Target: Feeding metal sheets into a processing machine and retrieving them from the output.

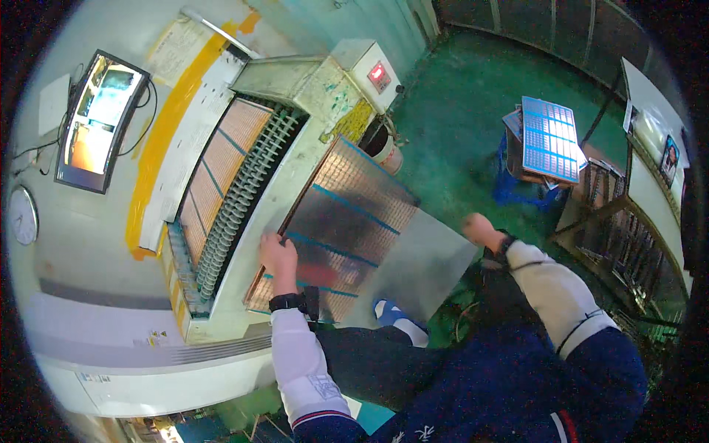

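A copper-coloured panel with blue-green bands leans in front of the roller machine, its upper edge along the machine's side. My left hand is closed on that edge, towards its lower end. From the panel's right side a clear, greyish film sheet stretches out towards me, with my slippered foot below it. My right hand is closed at the film's far right corner, fingers pinched; the fingertips are partly blurred. A second copper panel lies inside the machine beside its rollers.
A control box with a red display tops the machine; a bucket stands beneath it. Farther right, a stack of panels rests on a blue stool, near a rack. A monitor hangs at left.
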Demonstrator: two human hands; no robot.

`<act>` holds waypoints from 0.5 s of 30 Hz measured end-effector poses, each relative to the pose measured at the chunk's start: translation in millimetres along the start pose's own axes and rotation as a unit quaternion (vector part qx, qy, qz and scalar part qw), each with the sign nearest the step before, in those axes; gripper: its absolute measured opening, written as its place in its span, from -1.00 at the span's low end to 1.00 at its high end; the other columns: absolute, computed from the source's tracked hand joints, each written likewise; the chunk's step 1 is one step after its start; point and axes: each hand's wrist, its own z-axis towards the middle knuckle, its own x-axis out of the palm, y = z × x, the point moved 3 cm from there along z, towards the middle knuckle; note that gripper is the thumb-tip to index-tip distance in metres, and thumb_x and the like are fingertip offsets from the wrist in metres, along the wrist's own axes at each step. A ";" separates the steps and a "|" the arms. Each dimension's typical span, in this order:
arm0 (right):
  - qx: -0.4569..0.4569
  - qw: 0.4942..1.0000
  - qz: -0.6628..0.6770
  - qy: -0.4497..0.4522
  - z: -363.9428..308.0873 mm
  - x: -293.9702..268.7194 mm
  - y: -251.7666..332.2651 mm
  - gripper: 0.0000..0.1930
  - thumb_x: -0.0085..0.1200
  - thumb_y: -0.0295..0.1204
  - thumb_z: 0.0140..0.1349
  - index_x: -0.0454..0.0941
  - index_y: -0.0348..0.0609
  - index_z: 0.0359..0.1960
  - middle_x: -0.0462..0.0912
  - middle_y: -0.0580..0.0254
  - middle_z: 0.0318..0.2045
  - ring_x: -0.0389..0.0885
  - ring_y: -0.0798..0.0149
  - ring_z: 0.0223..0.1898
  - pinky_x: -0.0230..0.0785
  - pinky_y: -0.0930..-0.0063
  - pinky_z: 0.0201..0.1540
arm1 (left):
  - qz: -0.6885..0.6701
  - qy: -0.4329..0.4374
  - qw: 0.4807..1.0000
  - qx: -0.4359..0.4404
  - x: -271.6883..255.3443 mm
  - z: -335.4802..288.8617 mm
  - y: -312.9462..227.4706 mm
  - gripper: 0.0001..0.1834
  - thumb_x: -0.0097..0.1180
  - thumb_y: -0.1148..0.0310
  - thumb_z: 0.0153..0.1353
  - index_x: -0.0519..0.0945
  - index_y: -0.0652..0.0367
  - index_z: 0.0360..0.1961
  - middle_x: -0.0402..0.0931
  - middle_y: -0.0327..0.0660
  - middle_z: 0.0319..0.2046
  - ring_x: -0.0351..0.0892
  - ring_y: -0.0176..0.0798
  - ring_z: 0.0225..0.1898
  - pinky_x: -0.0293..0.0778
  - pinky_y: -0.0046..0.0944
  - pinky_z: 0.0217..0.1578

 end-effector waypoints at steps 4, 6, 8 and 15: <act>-0.009 0.997 0.078 -0.008 113.9 -20.3 108.6 -0.68 0.05 -0.24 0.01 0.57 -0.14 -0.23 0.63 -0.02 -0.26 0.59 -0.10 -0.22 0.44 0.12 -0.15 | -0.012 0.018 1.000 -0.020 -0.5 -1.4 -1.7 -0.78 0.28 0.40 -0.09 0.50 0.18 -0.42 0.46 -0.06 -0.30 0.46 0.09 -0.21 0.40 0.02 -0.17; -0.070 0.987 0.143 -0.021 149.4 -29.8 161.9 -0.54 0.07 -0.27 0.01 0.50 -0.07 0.00 0.61 -0.07 -0.17 0.58 -0.08 -0.14 0.43 0.14 -0.09 | -0.003 0.008 1.000 -0.001 -1.9 -1.5 -1.8 -0.77 0.28 0.40 -0.10 0.49 0.18 -0.42 0.45 -0.06 -0.30 0.46 0.09 -0.21 0.39 0.01 -0.16; -0.120 0.974 0.171 -0.090 176.1 -34.4 207.0 -0.40 0.10 -0.30 -0.01 0.38 -0.14 0.15 0.53 -0.12 -0.02 0.51 -0.07 -0.01 0.38 0.16 0.02 | 0.007 0.004 1.000 0.016 -3.2 -1.8 -2.0 -0.77 0.28 0.41 -0.10 0.49 0.18 -0.42 0.45 -0.07 -0.29 0.45 0.09 -0.20 0.39 0.01 -0.16; -0.056 0.979 0.192 -0.031 216.1 -22.6 245.0 -0.26 0.13 -0.35 -0.04 0.23 -0.25 0.26 0.42 -0.13 0.12 0.37 -0.07 0.17 0.23 0.23 0.22 | -0.025 0.000 1.000 -0.007 2.1 -3.9 3.6 -0.76 0.29 0.40 -0.11 0.48 0.16 -0.41 0.43 -0.09 -0.27 0.42 0.07 -0.16 0.38 0.00 -0.14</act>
